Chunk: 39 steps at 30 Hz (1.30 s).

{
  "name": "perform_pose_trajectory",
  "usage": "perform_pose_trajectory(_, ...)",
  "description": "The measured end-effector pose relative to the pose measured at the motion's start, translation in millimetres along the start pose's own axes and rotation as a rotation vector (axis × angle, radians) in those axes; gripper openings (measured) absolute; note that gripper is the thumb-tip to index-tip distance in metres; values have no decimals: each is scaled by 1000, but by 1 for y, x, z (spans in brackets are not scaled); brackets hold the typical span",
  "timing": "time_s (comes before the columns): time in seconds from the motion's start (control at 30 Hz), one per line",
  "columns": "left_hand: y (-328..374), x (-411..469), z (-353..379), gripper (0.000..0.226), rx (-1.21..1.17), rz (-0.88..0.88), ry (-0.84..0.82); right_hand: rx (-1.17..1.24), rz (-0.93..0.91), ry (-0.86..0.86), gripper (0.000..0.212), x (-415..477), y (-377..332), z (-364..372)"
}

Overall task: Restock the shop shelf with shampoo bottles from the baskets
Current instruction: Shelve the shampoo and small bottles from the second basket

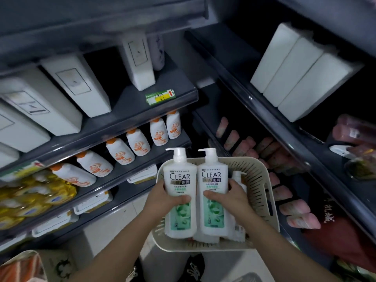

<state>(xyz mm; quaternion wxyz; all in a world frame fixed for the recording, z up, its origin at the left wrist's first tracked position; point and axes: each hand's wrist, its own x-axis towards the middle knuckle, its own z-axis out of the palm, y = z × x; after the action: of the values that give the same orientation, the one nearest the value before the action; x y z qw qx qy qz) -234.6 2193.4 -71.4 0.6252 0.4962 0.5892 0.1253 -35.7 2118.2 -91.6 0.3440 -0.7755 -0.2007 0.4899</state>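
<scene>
Two white pump bottles of CLEAR shampoo with green lower labels stand upright side by side over a beige perforated basket (262,180). My left hand (162,197) grips the left bottle (180,180) around its middle. My right hand (230,197) grips the right bottle (212,178) the same way. More white bottles (239,180) lie in the basket behind and under the held ones, mostly hidden. The dark shelf (142,104) rises ahead on the left, with a bare stretch by a green and yellow price tag (160,97).
White boxes (75,84) fill the upper shelf at left. A row of white bottles with orange caps (138,142) lines the shelf below. Pink tubes (293,206) lie in the right-hand unit under more white boxes (299,72). Yellow packs (30,198) sit at far left.
</scene>
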Motion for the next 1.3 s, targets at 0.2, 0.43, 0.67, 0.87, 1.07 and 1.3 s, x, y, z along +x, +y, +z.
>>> perform_pose_trajectory(0.2, 54, -30, -82, 55, -74, 167, 25, 64, -203, -11, 47, -37, -84, 33)
perform_pose_trajectory(0.43, 116, -87, -194, 53, -53, 353, 87, 140, -423, -63, 48, -101, -192, 87)
perform_pose_trajectory(0.67, 161, -141, -289, 59, -50, 545, 184, 167, -659, -105, 49, -163, -276, 141)
perform_pose_trajectory(0.87, 186, -174, -354, 62, -95, 649, 254, 177, -783, -134, 47, -194, -334, 181)
perform_pose_trajectory(1.07, 215, -185, -403, 70, -137, 709, 366, 167, -868, -212, 50, -214, -395, 217)
perform_pose_trajectory(1.3, 246, -164, -444, 52, -185, 739, 509, 168, -962, -261, 49, -193, -462, 259)
